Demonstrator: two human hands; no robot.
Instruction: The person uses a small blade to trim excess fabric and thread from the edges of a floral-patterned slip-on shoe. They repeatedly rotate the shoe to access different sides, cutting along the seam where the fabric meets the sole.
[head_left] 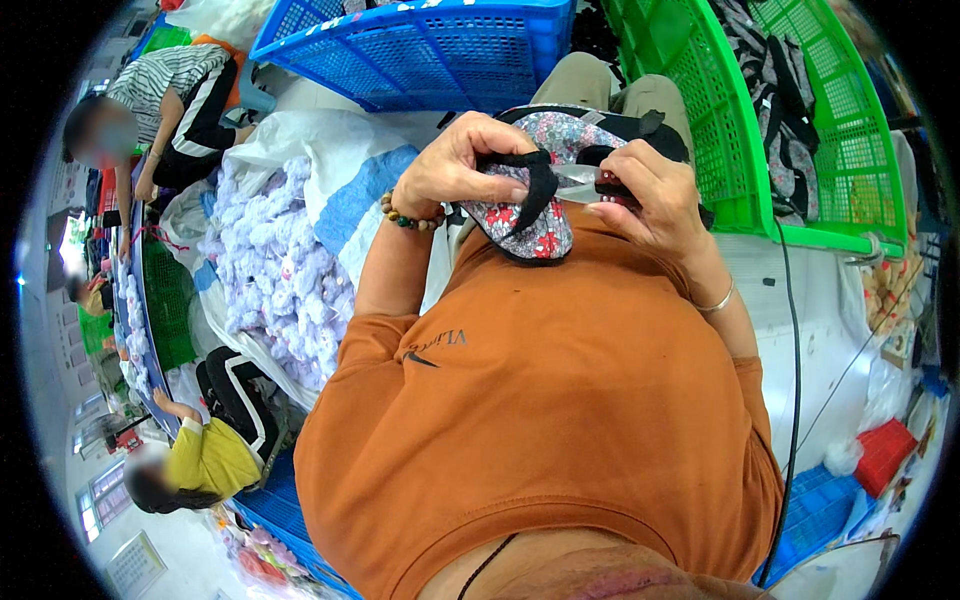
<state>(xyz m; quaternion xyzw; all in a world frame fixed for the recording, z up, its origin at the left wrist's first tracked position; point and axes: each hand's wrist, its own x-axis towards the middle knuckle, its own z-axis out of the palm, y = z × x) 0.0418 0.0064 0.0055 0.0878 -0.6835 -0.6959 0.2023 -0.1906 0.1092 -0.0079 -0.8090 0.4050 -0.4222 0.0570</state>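
My left hand [455,165] is closed on a black fabric strap [541,192], thumb against fingers. The strap belongs to a floral-patterned fabric piece with black edging [518,232], which looks like a small bag and hangs below that hand. My right hand [650,190] is wrapped around the dark handles of a small pair of scissors [576,183]. Their silvery blades point left and lie at the strap, close to my left fingertips. More of the floral fabric [560,132] with black trim rests across my lap, beyond both hands. Whether the blades touch the strap, I cannot tell.
Ahead stands a blue plastic crate [420,62]. A green crate [690,110] at the right holds similar black and patterned pieces [790,120]. On the left, a white sack [345,140] bears pale lilac plush items [275,270]. Two people sit farther left. A black cable [794,350] hangs at right.
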